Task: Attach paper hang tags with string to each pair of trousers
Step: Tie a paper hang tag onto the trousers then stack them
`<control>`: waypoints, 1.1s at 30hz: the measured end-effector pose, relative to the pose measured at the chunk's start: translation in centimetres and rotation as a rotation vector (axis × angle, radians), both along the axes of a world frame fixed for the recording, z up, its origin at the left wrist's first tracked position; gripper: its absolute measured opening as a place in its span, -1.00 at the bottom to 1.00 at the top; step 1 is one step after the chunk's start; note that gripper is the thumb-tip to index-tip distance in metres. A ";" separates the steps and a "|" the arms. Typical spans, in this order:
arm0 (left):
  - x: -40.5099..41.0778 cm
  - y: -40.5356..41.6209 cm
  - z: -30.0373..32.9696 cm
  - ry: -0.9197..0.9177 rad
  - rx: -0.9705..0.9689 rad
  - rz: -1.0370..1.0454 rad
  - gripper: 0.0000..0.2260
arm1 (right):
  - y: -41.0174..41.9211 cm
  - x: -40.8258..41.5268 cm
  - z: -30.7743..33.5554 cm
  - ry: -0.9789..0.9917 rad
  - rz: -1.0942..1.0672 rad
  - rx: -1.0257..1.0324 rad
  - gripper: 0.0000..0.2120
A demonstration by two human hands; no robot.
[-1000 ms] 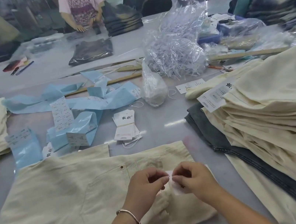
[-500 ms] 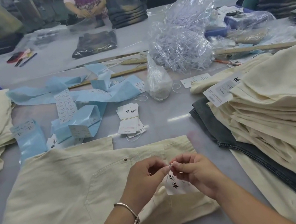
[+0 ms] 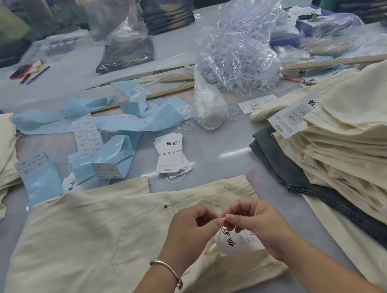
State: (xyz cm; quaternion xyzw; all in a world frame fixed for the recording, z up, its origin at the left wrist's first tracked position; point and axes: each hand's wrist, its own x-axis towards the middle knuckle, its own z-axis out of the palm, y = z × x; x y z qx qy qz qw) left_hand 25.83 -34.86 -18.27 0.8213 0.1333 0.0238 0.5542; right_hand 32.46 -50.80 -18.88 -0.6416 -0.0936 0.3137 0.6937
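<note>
At six o'clock on the grey table (image 3: pixel 213 148), I see a cream pair of trousers (image 3: pixel 81 245) spread flat, waistband toward twelve o'clock. Above it my left hand (image 3: pixel 188 233) and right hand (image 3: pixel 257 222) meet fingertip to fingertip, each pinching the top of a white hang tag (image 3: pixel 238 243) that hangs between them; the string itself is too fine to make out. At twelve o'clock from the hands lies a banded bundle of tags (image 3: pixel 171 155), and beyond it a small clear bag of strings (image 3: pixel 209 108). At three o'clock rises a stack of tagged cream trousers (image 3: pixel 363 139). Blue paper strips (image 3: pixel 118 125) litter eleven o'clock.
</note>
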 end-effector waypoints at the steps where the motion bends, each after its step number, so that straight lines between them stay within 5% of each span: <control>1: 0.0 0.0 0.1 0.001 0.013 -0.005 -0.89 | 0.0 -0.1 0.0 -0.013 -0.009 0.001 -0.85; 7: 0.1 -0.4 0.6 -0.113 0.314 -0.063 -0.85 | 0.7 -0.7 0.2 -0.248 -0.057 -0.093 -0.81; 15: 0.7 0.2 0.7 0.022 -0.075 -0.040 -0.84 | 0.0 0.2 0.0 0.063 -0.017 0.061 -0.88; 18: 0.8 0.1 1.0 0.029 -0.057 -0.070 -0.80 | 0.1 0.0 -0.1 0.155 -0.021 0.081 -0.97; 28: 0.9 -0.3 0.7 -0.010 0.092 -0.077 -0.72 | -0.1 -0.3 -1.0 0.281 -0.042 0.100 -0.81; 33: 0.6 -0.3 0.2 -0.009 0.221 -0.099 -0.80 | 0.0 -0.6 -0.5 0.044 -0.086 0.009 -0.92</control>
